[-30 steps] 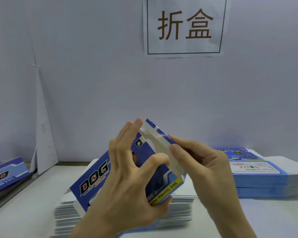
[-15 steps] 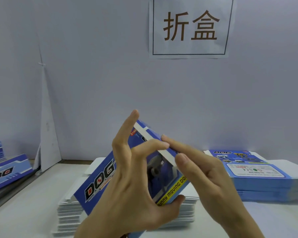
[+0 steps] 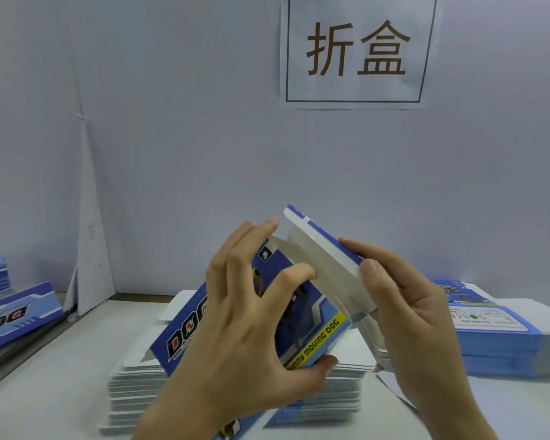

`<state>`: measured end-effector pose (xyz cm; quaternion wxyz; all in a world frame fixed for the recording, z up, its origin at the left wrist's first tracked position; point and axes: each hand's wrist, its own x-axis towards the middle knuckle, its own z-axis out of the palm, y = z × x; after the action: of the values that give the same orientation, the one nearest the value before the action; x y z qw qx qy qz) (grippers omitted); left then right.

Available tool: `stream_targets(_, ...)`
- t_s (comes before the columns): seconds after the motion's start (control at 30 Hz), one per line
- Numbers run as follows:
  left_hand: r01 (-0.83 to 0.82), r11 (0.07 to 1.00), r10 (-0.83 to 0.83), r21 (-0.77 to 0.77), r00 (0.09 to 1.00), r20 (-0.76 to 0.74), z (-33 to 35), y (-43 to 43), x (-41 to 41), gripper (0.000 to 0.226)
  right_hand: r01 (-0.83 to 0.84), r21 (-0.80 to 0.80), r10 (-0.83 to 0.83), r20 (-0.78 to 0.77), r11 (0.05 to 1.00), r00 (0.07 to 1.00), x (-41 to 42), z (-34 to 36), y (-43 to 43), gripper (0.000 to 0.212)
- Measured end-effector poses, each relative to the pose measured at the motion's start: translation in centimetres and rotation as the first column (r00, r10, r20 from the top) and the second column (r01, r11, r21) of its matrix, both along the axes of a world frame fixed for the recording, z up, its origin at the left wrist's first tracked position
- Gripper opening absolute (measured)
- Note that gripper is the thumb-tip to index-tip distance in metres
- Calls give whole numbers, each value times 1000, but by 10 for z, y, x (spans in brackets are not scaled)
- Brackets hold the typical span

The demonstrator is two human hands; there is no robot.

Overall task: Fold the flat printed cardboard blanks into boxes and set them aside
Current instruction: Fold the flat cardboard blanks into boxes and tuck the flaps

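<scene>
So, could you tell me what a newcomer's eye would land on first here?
First, the blue box held up at centre, the left hand gripping its printed front and the right hand pinching its open flap. Next, the white sign with two brown characters on the wall above.

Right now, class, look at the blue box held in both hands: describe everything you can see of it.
The blue box is printed cardboard, blue outside, plain white inside, only half formed. Its front shows DOG in bold letters, a dark toy picture and a yellow strip reading MOVING DOG. It is held tilted over a stack of flat blanks. The left hand grips the front panel, thumb under its lower edge; the right hand pinches the open end flap, white side showing.
</scene>
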<state>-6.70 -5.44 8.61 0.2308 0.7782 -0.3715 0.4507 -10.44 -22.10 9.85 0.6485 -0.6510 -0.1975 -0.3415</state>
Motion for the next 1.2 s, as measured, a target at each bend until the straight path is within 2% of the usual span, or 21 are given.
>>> stream_targets(0.1, 68, 994, -69, -80, 998, -7, -1, 0, -3, 71, 71, -77, -67, 55, 994, 996, -2, -2, 7, 25)
stream_targets(0.2, 96, 990, -98, -100, 995, -10, -2, 0, -4, 71, 82, -140, -76, 45, 987, 996, -3, -4, 13, 28)
stream_targets(0.33, 111, 987, -110, -114, 994, 11, -2, -1, -5, 73, -38, -203, 44, 27, 978, 999, -3, -4, 9, 28)
stream_targets(0.47, 130, 970, -127, -206, 991, 32, 0, -2, -6, 80, -137, -388, 112, -86, 911, 990, -4, -4, -3, 42)
stream_targets(0.57, 114, 971, -111, -210, 993, 26, 2, -4, -9, 78, -233, -439, 198, -124, 868, 972, -3, -5, -5, 49)
stream_targets(0.63, 123, 972, -125, -201, 992, 3, 4, -3, -11, 84, -185, -413, 178, -56, 892, 983, 0, -6, -3, 45)
stream_targets(0.73, 177, 946, -209, -273, 974, -90, 15, 7, -14, 86, -189, -164, 192, 2, 968, 981, 3, -5, -3, 40)
stream_targets(0.77, 228, 908, -297, -351, 942, -158, 20, 13, -14, 81, -198, -104, 200, 9, 975, 980, 2, -4, -5, 42)
stream_targets(0.87, 318, 780, -537, -538, 781, -318, 24, 34, -3, 73, -203, -67, 204, 9, 977, 979, 0, -1, -13, 39)
stream_targets(0.93, 382, 715, -670, -586, 613, -418, 23, 42, 5, 74, -223, -55, 223, -15, 973, 975, 1, -2, -15, 25)
stream_targets(1.0, 444, 620, -780, -647, 433, -451, 15, 42, 11, 67, -189, -103, 188, -20, 977, 982, 3, -7, -11, 26)
stream_targets(1.07, 409, 492, -867, -768, 303, -394, 12, 31, 12, 40, -158, -100, 159, 1, 982, 987, 4, -8, -1, 30)
stream_targets(1.13, 290, 391, -907, -873, 282, -313, 13, 19, 14, 23, -155, -58, 157, 36, 986, 987, 3, -9, 2, 27)
stream_targets(1.2, 254, 330, -912, -909, 334, -238, 15, 16, 17, 20, -160, -66, 164, 68, 985, 984, -1, -6, 4, 25)
